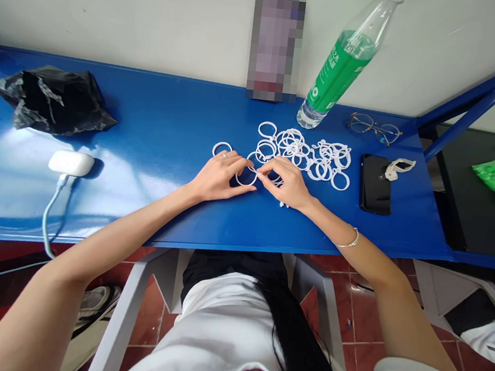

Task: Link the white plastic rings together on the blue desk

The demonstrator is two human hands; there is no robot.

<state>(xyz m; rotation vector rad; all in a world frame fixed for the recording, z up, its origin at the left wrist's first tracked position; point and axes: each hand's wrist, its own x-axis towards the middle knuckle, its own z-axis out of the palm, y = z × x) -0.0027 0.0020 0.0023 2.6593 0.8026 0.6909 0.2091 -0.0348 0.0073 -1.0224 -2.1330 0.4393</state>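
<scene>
Both hands meet low over the blue table, around one white plastic ring (244,185). My left hand (222,177) is closed on the ring's side, its index finger and thumb curved about it. With thumb and fingertips, my right hand (289,184) pinches the ring's small end tab; the exact joint is too small to make out. Just beyond the right hand lies a loose pile of white rings (291,146) with small tabs. A separate white ring (222,144) rests behind the left hand, partly covered by it. Small white bits (284,205) show below the right hand.
A tall bottle with a green label (339,71) stands behind the pile, beside a blurred upright object (275,47). Glasses (375,129) and a black phone (375,190) lie right. A black plastic bag (57,100) and a cabled white case (71,163) lie left.
</scene>
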